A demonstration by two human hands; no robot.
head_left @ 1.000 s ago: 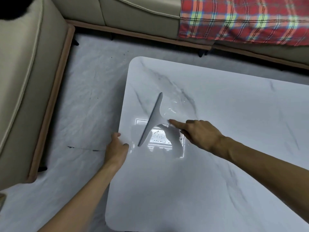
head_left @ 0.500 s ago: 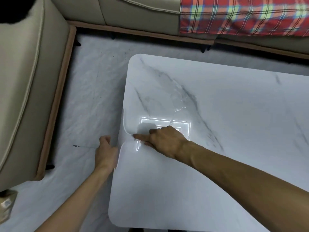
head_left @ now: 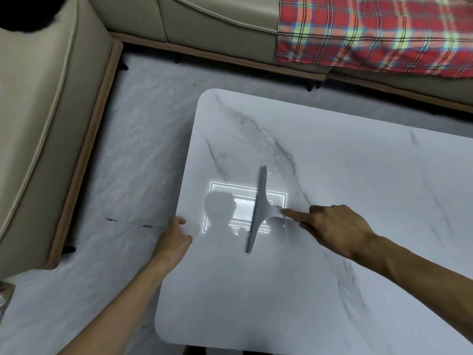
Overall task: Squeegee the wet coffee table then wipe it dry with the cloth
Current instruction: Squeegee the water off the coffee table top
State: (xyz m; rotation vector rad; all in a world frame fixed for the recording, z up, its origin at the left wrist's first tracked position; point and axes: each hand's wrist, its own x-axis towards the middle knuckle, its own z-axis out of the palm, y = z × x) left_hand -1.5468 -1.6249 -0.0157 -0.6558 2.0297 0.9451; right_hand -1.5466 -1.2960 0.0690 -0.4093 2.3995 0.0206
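A white marble-patterned coffee table (head_left: 332,278) fills the lower right of the head view. A pale grey squeegee (head_left: 259,208) stands on it with its long blade running near to far, close to the table's left edge. My right hand (head_left: 332,229) grips the squeegee's handle from the right, index finger stretched along it. A thin wet streak (head_left: 276,160) shows just beyond the blade's far end. My left hand (head_left: 175,239) holds the table's left edge, thumb on top. No cloth is in view.
A beige sofa (head_left: 38,124) runs along the left and far sides, with a red plaid blanket (head_left: 371,34) draped at the top right. Pale marble floor (head_left: 128,175) lies between sofa and table. A ceiling light reflects as a bright rectangle (head_left: 243,211) on the tabletop.
Half a second ago the squeegee was at the table's left edge, pushed there from further in. Now it stands back to the right. My left hand has shifted slightly along the edge.
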